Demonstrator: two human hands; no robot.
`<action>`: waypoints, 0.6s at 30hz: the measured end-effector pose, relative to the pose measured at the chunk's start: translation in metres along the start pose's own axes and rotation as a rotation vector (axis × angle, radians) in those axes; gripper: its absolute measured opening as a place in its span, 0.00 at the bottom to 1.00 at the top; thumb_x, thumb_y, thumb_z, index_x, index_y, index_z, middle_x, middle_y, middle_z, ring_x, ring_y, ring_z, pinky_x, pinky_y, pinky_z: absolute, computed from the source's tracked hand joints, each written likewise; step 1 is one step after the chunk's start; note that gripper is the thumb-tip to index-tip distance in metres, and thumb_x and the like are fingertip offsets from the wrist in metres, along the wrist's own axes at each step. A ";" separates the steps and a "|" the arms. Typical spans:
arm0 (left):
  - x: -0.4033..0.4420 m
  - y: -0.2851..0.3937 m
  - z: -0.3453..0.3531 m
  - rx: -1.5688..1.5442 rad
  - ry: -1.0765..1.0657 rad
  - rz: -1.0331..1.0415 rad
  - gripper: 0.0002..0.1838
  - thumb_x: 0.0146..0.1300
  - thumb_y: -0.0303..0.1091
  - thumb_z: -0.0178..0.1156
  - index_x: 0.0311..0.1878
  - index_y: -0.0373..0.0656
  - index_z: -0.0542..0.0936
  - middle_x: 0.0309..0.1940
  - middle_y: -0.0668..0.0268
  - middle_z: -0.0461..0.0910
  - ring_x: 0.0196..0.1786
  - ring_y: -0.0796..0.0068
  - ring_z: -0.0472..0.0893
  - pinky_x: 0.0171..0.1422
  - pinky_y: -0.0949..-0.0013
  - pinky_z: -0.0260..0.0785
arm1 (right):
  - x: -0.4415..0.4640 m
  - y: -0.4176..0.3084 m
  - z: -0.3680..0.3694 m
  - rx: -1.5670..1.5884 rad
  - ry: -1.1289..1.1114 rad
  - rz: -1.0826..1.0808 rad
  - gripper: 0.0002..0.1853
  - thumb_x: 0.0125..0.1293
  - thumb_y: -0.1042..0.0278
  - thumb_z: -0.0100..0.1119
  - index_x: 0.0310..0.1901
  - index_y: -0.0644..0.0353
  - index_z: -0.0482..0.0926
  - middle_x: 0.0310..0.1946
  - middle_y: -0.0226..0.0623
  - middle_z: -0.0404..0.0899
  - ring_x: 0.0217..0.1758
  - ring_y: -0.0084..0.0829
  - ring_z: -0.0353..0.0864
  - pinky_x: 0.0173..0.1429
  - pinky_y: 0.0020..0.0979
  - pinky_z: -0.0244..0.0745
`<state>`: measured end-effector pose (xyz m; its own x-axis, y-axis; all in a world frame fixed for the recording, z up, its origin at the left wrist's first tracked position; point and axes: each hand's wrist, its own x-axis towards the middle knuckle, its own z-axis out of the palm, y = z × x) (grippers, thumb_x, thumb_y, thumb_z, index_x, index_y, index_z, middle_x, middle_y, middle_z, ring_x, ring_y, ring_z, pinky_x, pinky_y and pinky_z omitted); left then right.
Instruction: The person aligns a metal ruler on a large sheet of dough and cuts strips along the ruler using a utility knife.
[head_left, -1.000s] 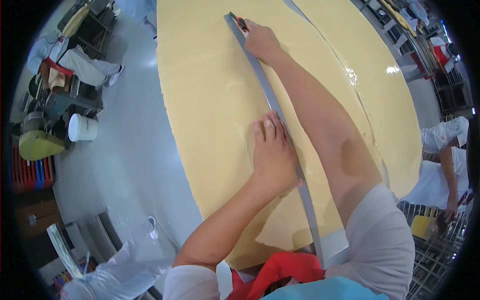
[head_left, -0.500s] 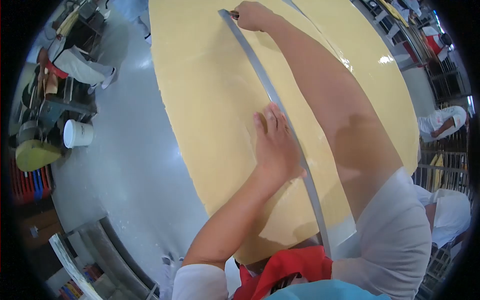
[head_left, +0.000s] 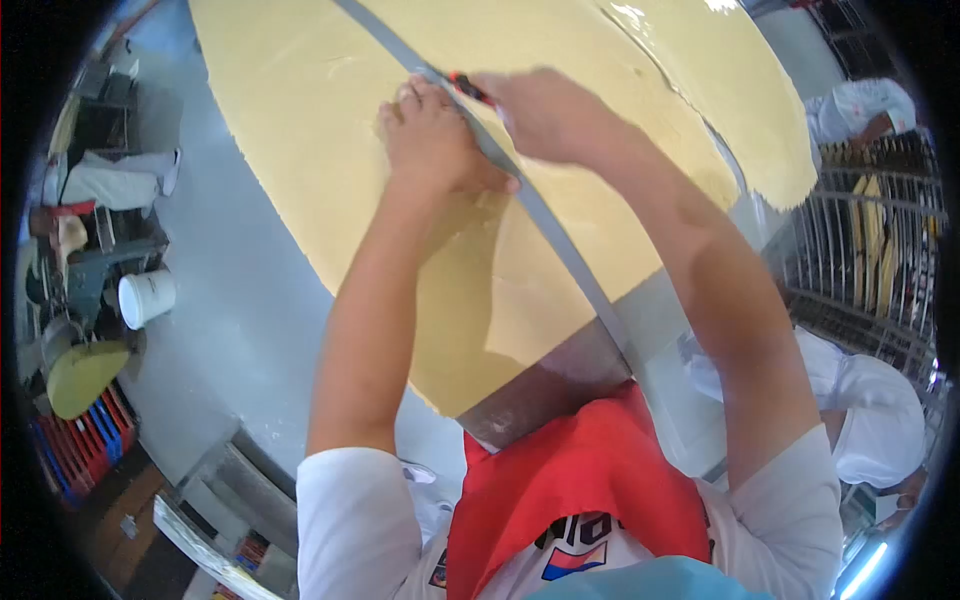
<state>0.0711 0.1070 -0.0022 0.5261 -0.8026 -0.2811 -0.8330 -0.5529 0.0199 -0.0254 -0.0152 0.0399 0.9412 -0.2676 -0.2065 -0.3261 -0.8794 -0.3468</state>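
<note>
A wide, pale yellow sheet [head_left: 290,110], seemingly rolled dough, covers much of the metal table [head_left: 545,375]. Across it, from the far edge down to the near edge, lies a long metal straightedge [head_left: 563,243]. My left hand [head_left: 435,145] rests flat on the straightedge's left side, fingers forward and thumb out over the metal. Just right of it, my right hand [head_left: 550,115] is closed around a small cutter with a red and black handle [head_left: 470,88], its tip against the straightedge; the blade cannot be made out.
Another yellow piece [head_left: 740,100] lies to the right, beyond a split. A slatted metal rack [head_left: 850,240] and a person in white [head_left: 875,410] are close on the right. On the left floor stand a white bucket [head_left: 147,298] and red crates [head_left: 95,440].
My right hand has come from the straightedge's far end toward me with the cutter. My left hand sits farther along the straightedge, now beside the right. My view has shifted too.
</note>
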 end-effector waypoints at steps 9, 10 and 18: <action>0.008 0.016 -0.018 0.166 -0.140 -0.027 0.75 0.32 0.75 0.79 0.75 0.24 0.64 0.79 0.43 0.60 0.84 0.46 0.51 0.82 0.40 0.49 | -0.260 0.001 0.044 0.150 0.015 0.194 0.31 0.69 0.73 0.54 0.74 0.49 0.68 0.37 0.51 0.84 0.42 0.54 0.84 0.48 0.52 0.78; 0.010 0.016 -0.018 0.193 -0.147 -0.004 0.75 0.32 0.75 0.79 0.75 0.24 0.64 0.79 0.43 0.60 0.84 0.46 0.51 0.82 0.40 0.49 | -0.283 -0.001 0.046 0.157 -0.011 0.234 0.31 0.69 0.74 0.54 0.75 0.48 0.69 0.38 0.49 0.83 0.42 0.53 0.84 0.48 0.51 0.78; 0.024 0.012 -0.016 0.153 -0.206 0.023 0.61 0.33 0.73 0.80 0.68 0.40 0.80 0.75 0.48 0.69 0.83 0.51 0.56 0.81 0.47 0.55 | -0.364 0.003 0.064 0.181 -0.039 0.249 0.38 0.64 0.77 0.54 0.78 0.49 0.65 0.37 0.46 0.81 0.43 0.49 0.84 0.46 0.49 0.78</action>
<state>0.0759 0.0775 0.0071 0.4742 -0.7434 -0.4718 -0.8686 -0.4826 -0.1125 -0.3744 0.1053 0.0553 0.8273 -0.4476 -0.3395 -0.5602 -0.7031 -0.4379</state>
